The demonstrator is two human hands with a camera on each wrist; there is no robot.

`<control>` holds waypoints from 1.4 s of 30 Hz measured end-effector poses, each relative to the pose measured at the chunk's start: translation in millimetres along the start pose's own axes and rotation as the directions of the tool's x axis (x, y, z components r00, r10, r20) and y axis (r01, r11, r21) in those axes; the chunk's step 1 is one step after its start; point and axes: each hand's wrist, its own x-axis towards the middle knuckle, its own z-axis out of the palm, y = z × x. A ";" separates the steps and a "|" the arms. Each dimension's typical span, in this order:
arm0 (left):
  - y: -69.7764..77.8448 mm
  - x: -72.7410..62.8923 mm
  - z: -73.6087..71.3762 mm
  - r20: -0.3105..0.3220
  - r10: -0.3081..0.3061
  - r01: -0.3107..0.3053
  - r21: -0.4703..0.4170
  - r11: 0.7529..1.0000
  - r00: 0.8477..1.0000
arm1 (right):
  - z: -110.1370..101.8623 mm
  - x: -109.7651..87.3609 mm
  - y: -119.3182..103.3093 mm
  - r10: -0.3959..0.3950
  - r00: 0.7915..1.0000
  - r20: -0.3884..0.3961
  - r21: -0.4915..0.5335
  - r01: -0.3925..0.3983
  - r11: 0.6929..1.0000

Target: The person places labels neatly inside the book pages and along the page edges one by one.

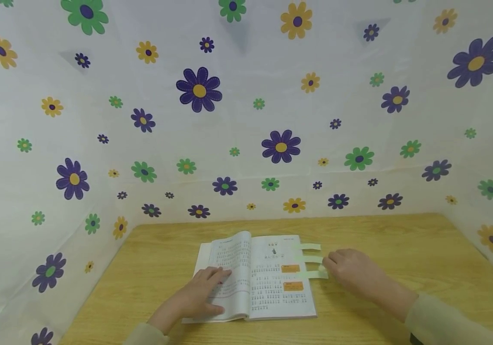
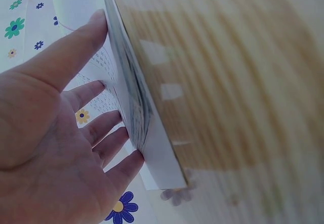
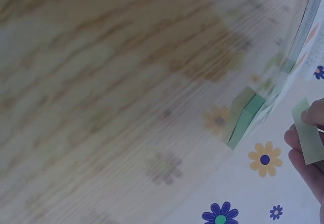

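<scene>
An open book [image 1: 278, 306] lies on the table, its left-hand pages bowed up toward the spine. My left hand [image 1: 203, 292] rests on the left page with fingers spread. In the left wrist view, that hand's thumb and fingertips [image 2: 132, 159] lie along the book's edge. Pale green sticky tabs [image 1: 311, 247] stick out from the right page's outer edge. Just beyond them is my right hand [image 1: 354, 273], its fingers curled. The right wrist view shows it pinching a pale green sticky tab [image 3: 308, 138] between thumb and fingers. Another green tab [image 3: 245, 120] projects from the book there.
The wooden table [image 1: 380, 235] extends around the book. A white flower-printed sheet [image 1: 238, 124] stands behind the table and along both sides. Orange boxes [image 1: 293, 286] are printed on the right page.
</scene>
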 end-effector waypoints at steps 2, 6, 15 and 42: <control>-0.7 0.3 0.7 0.001 0.005 -0.005 -0.003 1.000 1.000 | 0.6 -0.5 -1.2 -0.003 1.000 -0.003 0.005 0.003 1.000; -1.4 0.3 1.2 -0.001 0.013 -0.013 -0.009 1.000 1.000 | 3.1 -1.1 -2.5 -0.019 0.999 -0.026 0.002 0.019 1.000; -0.4 1.9 0.2 -0.004 -0.007 0.007 -0.016 1.000 1.000 | 5.1 0.0 -3.6 -0.064 0.997 -0.040 -0.020 0.063 0.998; -2.6 0.3 2.0 -0.020 0.019 -0.019 -0.007 1.000 1.000 | 4.2 -0.1 -10.2 -0.120 0.987 -0.108 -0.012 0.119 0.993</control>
